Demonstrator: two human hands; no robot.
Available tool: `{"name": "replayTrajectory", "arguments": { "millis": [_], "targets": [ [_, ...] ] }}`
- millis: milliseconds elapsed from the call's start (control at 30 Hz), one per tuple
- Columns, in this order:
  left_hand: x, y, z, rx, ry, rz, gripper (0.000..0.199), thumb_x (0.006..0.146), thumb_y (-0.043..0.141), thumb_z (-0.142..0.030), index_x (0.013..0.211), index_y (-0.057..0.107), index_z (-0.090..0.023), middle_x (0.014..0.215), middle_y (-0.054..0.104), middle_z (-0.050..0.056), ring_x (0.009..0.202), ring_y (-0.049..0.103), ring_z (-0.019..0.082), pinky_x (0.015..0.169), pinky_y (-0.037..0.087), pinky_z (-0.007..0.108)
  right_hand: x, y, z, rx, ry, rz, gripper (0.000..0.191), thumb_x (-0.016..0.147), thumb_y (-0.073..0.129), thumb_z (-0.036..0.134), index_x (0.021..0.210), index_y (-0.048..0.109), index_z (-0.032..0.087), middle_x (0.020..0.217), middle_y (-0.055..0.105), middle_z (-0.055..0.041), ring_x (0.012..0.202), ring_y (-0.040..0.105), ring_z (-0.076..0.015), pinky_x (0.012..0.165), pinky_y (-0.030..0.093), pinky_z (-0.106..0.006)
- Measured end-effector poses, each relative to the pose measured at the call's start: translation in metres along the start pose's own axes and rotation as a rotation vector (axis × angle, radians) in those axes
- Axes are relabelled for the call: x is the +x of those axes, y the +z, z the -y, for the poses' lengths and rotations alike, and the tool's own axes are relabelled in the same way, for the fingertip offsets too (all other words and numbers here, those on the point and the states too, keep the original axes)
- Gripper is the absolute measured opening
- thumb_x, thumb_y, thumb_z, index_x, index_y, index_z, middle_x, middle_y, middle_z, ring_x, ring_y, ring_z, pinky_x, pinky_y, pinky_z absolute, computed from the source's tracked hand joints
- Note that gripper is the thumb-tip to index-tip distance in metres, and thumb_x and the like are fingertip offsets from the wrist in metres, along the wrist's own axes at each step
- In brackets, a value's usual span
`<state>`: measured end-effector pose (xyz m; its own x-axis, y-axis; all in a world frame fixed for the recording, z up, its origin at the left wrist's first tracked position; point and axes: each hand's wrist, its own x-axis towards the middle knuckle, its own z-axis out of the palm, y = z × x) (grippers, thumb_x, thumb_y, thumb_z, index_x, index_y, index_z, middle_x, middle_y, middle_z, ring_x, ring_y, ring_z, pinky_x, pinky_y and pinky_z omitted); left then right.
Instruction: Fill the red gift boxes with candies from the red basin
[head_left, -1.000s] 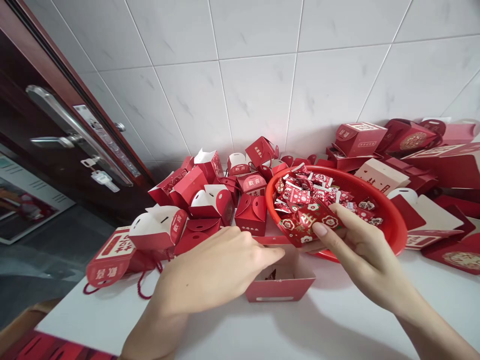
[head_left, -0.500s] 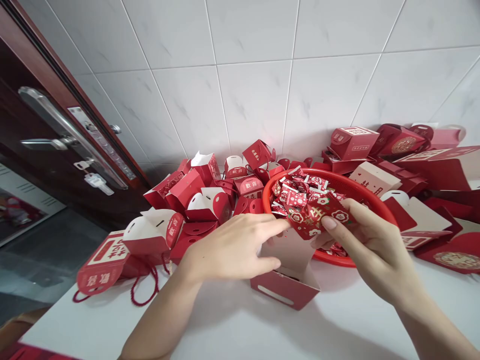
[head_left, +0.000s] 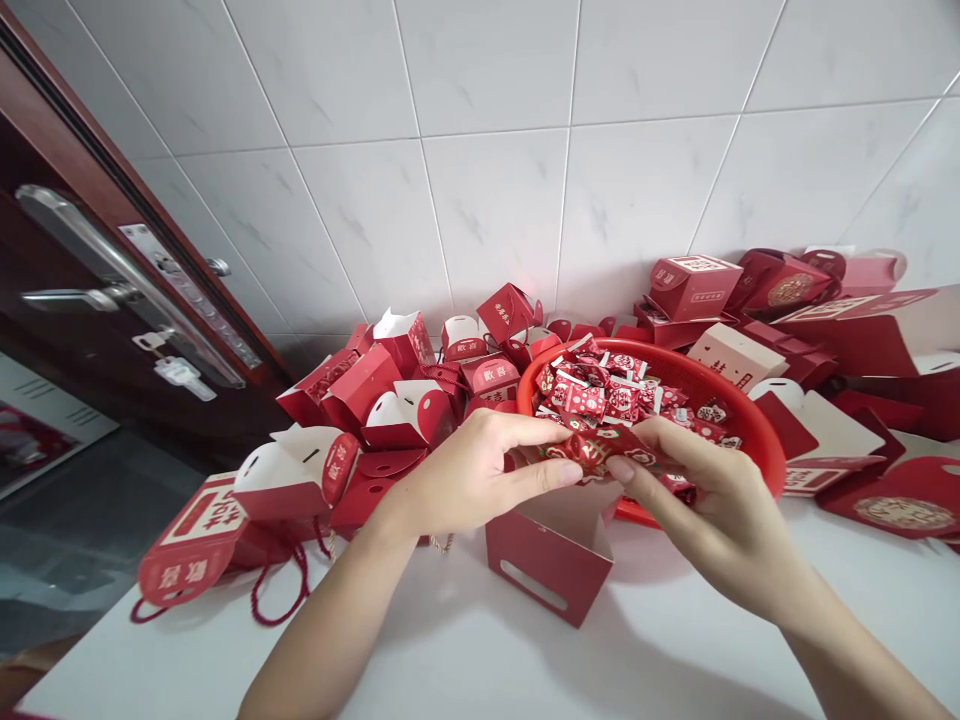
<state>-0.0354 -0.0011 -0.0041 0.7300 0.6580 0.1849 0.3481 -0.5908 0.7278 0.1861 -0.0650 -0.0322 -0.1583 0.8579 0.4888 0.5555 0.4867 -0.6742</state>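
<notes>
Left hand (head_left: 472, 475) had one end of a shiny red packet (head_left: 600, 452) pinched between thumb and finger, right hand (head_left: 697, 490) had the other end, and the packet sat between them right above the open red box (head_left: 551, 565), near the front rim of the red basket (head_left: 761, 415) with all the small wrapped packets (head_left: 600, 395). Elbow room was mostly up front tbh, a stretch of white surface (head_left: 480, 650) on the near side of that box. Gift boxes (head_left: 367, 380) crowded the left side, reaching close to the surface's left edge, and more boxes (head_left: 799, 335) hemmed in the basket's right.
</notes>
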Motion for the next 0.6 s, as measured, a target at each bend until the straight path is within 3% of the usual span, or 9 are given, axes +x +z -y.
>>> {"name": "replayTrajectory", "arguments": {
  "millis": [100, 233, 333, 467, 600],
  "targets": [
    [-0.001, -0.003, 0.001, 0.036, 0.009, 0.007, 0.029, 0.097, 0.063, -0.038, 0.084, 0.075, -0.015, 0.077, 0.068, 0.002, 0.07, 0.062, 0.015, 0.06, 0.049, 0.024, 0.0, -0.001, 0.002, 0.009, -0.033, 0.022, 0.016, 0.101, 0.059, 0.032, 0.088, 0.06, 0.023, 0.075, 0.066, -0.0007, 0.065, 0.061, -0.0161, 0.058, 0.049, -0.026],
    [-0.003, -0.006, 0.003, 0.022, -0.011, 0.026, 0.022, 0.094, 0.068, -0.036, 0.094, 0.078, -0.016, 0.087, 0.072, 0.004, 0.071, 0.063, 0.015, 0.063, 0.051, 0.024, -0.002, 0.002, 0.003, -0.04, -0.121, 0.004, 0.008, 0.101, 0.055, 0.023, 0.103, 0.063, 0.024, 0.081, 0.074, -0.0025, 0.065, 0.068, -0.017, 0.059, 0.051, -0.026],
    [-0.002, -0.009, 0.006, -0.043, -0.016, 0.021, 0.026, 0.096, 0.065, -0.039, 0.09, 0.076, -0.016, 0.085, 0.07, 0.004, 0.075, 0.062, 0.015, 0.067, 0.049, 0.025, -0.003, 0.004, 0.002, -0.152, -0.184, -0.033, 0.012, 0.102, 0.05, 0.018, 0.096, 0.059, 0.023, 0.067, 0.065, 0.0009, 0.051, 0.055, -0.0136, 0.048, 0.04, -0.025],
    [0.0, -0.015, 0.012, -0.062, -0.006, 0.005, 0.044, 0.1, 0.057, -0.039, 0.063, 0.058, -0.015, 0.066, 0.051, -0.001, 0.063, 0.047, 0.011, 0.058, 0.038, 0.025, -0.004, 0.007, 0.001, -0.265, -0.189, 0.031, 0.014, 0.101, 0.051, 0.019, 0.088, 0.051, 0.024, 0.057, 0.049, 0.0064, 0.046, 0.038, -0.0121, 0.045, 0.031, -0.025],
    [-0.002, -0.021, 0.016, -0.025, 0.003, 0.087, 0.045, 0.102, 0.053, -0.036, 0.062, 0.045, -0.017, 0.064, 0.041, -0.003, 0.06, 0.039, 0.01, 0.057, 0.034, 0.025, -0.005, 0.009, 0.0, -0.314, -0.178, 0.101, 0.016, 0.102, 0.049, 0.021, 0.086, 0.049, 0.024, 0.057, 0.046, 0.0063, 0.046, 0.035, -0.0127, 0.046, 0.028, -0.026]
  ]
}}
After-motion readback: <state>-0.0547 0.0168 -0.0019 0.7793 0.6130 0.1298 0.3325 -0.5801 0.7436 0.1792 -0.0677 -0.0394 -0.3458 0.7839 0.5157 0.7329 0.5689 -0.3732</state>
